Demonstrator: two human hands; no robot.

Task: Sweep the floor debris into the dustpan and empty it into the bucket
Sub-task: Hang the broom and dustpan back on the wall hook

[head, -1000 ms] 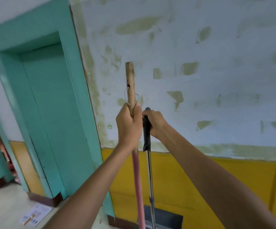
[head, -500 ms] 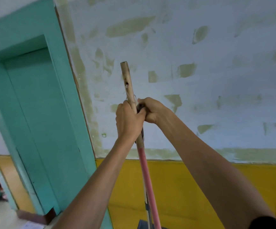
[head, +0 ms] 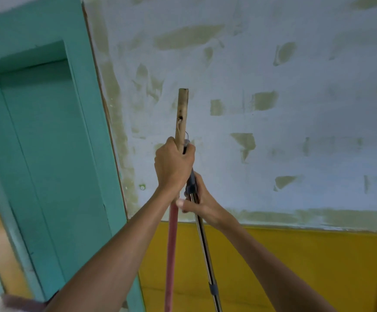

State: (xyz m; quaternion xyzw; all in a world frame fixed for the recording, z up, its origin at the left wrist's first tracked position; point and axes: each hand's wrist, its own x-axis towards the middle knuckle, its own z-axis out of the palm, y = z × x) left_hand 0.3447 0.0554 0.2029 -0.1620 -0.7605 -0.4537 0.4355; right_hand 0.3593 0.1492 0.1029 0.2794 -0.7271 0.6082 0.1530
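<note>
Broom handle [head: 181, 113], bare wood at top, pink lower down, upright at centre, clenched in left hand [head: 173, 165]. Dustpan handle [head: 203, 239], metal with dark grip, just beside it on the right, slightly tilted; grip top also inside left fist. Right hand [head: 200, 202] lower, closed around metal shaft. Behind: patchy white wall [head: 295, 131], teal door frame [head: 88, 109].

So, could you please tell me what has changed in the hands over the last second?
The right hand slid down from the black grip onto the metal dustpan pole. The left hand kept its hold on the broom handle, both poles staying upright.
</note>
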